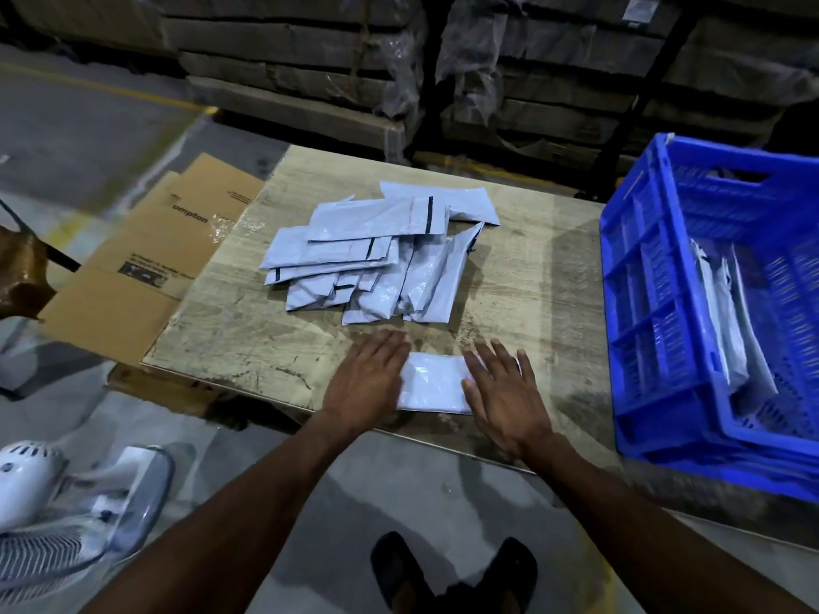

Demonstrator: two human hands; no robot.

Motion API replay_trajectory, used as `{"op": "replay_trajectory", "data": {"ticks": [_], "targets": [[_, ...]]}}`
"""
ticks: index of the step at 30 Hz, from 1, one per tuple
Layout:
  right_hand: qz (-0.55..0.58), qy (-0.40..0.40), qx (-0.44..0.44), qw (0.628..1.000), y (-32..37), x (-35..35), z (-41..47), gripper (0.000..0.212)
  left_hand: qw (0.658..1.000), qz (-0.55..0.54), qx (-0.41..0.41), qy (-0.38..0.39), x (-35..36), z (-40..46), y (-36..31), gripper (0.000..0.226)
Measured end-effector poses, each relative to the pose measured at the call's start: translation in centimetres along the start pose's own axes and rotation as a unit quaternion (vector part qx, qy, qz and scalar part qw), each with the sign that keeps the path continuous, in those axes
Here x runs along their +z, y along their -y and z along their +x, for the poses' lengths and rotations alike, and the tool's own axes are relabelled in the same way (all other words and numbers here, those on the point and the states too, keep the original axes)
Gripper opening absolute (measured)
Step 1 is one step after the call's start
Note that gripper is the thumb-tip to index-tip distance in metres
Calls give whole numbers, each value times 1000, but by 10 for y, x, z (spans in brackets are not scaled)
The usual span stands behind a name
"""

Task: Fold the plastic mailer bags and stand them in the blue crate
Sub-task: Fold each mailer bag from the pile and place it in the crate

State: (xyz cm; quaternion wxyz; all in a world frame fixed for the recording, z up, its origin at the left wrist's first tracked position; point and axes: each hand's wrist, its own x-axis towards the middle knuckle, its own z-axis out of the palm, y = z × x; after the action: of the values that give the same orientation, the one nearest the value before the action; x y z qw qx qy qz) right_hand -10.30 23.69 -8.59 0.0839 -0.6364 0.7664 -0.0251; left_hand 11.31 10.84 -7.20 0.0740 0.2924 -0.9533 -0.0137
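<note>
A folded white mailer bag lies flat near the front edge of the wooden table. My left hand presses on its left end with straight fingers, and my right hand presses flat on its right end. Behind them a loose pile of unfolded white mailer bags covers the table's middle. The blue crate stands at the table's right edge, with a few folded bags upright inside it.
Flattened cardboard boxes lie left of the table. A white fan sits on the floor at the lower left. Wrapped pallets of stacked goods rise behind the table. My feet show below.
</note>
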Motion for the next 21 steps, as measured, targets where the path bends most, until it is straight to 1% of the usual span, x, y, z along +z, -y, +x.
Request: {"op": "replay_trajectory", "data": {"ticks": [1, 4, 6, 8, 13, 16, 21], "targets": [[-4, -5, 4, 1000, -1, 1, 4, 63, 1000, -17, 8, -1, 2, 9, -13, 51], [-22, 3, -12, 1000, -2, 10, 10, 59, 997, -58, 13, 51, 20, 27, -47, 56], [-29, -6, -21, 999, -1, 16, 10, 58, 996, -53, -15, 69, 34, 28, -57, 60], [-33, -26, -21, 999, 0, 19, 10, 56, 996, -37, -46, 62, 44, 24, -59, 63], [-35, -62, -29, 997, 2, 24, 4, 55, 997, -26, -56, 39, 49, 18, -60, 65], [-33, -63, -26, 997, 2, 27, 3, 58, 998, -19, -55, 33, 54, 14, -61, 66], [-39, -43, -18, 998, 2, 29, 4, 60, 997, -20, -60, 40, 59, 15, -61, 67]]}}
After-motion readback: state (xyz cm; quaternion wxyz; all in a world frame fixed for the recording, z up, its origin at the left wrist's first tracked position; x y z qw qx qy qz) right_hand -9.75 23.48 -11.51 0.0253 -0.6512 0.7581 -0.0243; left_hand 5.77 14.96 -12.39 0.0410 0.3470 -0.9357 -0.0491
